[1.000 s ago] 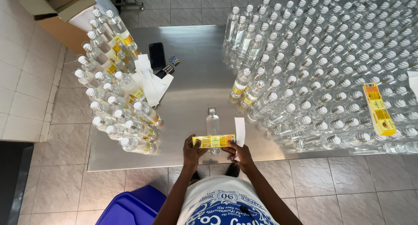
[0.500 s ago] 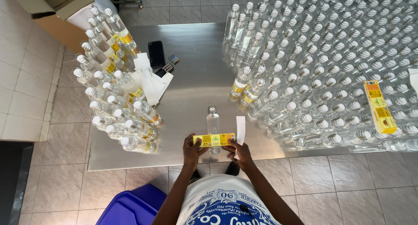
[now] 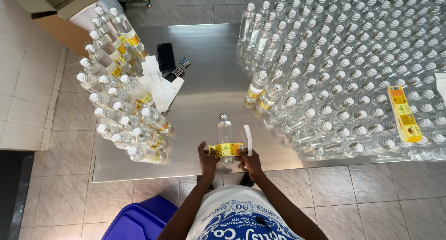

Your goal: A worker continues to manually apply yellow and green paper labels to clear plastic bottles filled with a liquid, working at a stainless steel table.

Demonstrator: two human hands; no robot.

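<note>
Clear bottle (image 3: 226,137) upright near tabletop (image 3: 209,77) front edge, at 6 o'clock of the steel sheet. Yellow label (image 3: 226,150) stretched flat across bottle's lower body. Left hand (image 3: 207,159) pinching label's left end, right hand (image 3: 249,159) pinching right end; fingers pressed onto the label from both sides. White backing strip (image 3: 248,139) curling up just beside right hand, at 1 o'clock of it.

Open steel lane running 12 to 6 o'clock through centre; only free room. Unlabelled bottle block (image 3: 353,68) filling 1 to 4 o'clock, out to right edge. Labelled bottles (image 3: 123,110) packed along left edge, 8 to 11 o'clock, some tilted or lying. Black phone (image 3: 166,57) and loose white strips (image 3: 158,84) at 11 o'clock, bordering the lane. Yellow label stack (image 3: 404,113) on top of bottles at 3 o'clock. Blue bin (image 3: 139,219) on floor below front edge, 7 o'clock. Cardboard box (image 3: 55,12) off far-left corner.
</note>
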